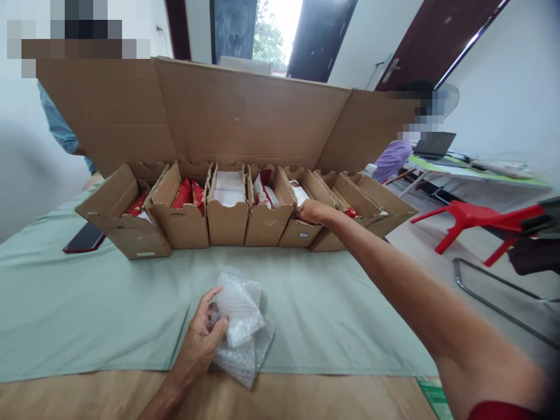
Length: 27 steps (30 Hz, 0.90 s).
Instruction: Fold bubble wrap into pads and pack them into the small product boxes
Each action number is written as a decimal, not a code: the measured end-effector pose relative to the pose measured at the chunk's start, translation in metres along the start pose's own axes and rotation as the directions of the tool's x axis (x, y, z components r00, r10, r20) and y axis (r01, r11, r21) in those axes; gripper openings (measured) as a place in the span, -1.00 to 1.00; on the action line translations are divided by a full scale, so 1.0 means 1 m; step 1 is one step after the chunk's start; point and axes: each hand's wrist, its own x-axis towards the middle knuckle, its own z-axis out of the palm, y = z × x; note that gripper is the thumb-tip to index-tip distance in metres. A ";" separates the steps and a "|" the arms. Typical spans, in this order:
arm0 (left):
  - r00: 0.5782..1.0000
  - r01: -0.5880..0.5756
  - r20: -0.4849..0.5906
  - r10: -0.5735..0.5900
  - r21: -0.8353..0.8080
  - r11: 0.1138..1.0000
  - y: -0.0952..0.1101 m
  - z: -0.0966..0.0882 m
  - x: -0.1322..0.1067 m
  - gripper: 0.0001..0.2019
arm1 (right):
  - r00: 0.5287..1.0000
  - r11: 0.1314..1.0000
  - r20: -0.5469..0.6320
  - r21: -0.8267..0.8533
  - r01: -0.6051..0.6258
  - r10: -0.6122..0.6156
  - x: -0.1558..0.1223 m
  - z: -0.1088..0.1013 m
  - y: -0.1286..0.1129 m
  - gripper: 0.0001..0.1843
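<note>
My left hand (205, 332) grips a folded piece of clear bubble wrap (240, 312), thumb on top and index finger stretched along its edge. More bubble wrap (238, 359) lies just under it, near the table's front edge. My right hand (311, 211) reaches over the front wall of a narrow cardboard box (301, 233), one in a row. Its fingers dip inside beside a white item (299, 193); their tips are hidden, so whether they hold it does not show.
Neighbouring boxes contain red packets (188, 194), a bubble-wrapped bundle (228, 188) and a red-and-white pouch (265, 191). A tall cardboard panel (258, 111) rises behind them. On the green cloth (109, 315) lies a dark phone (84, 238). Two people are beyond; a red chair (476, 221) stands right.
</note>
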 end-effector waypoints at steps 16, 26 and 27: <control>0.992 0.121 0.020 -0.123 -0.382 0.916 0.014 -0.008 0.001 -0.11 | 0.433 0.423 -0.289 0.101 0.900 -0.854 -0.202 0.068 -0.106 -0.84; 0.982 0.142 -0.078 -0.172 -0.295 0.945 0.004 -0.008 0.005 0.20 | 0.931 0.846 -0.090 -0.456 0.277 -0.353 0.049 -0.033 -0.063 -0.93; 0.983 0.142 -0.070 -0.170 -0.296 0.945 0.002 -0.008 0.005 0.21 | 0.941 0.835 -0.047 -0.477 0.274 -0.335 0.065 -0.029 -0.065 -0.98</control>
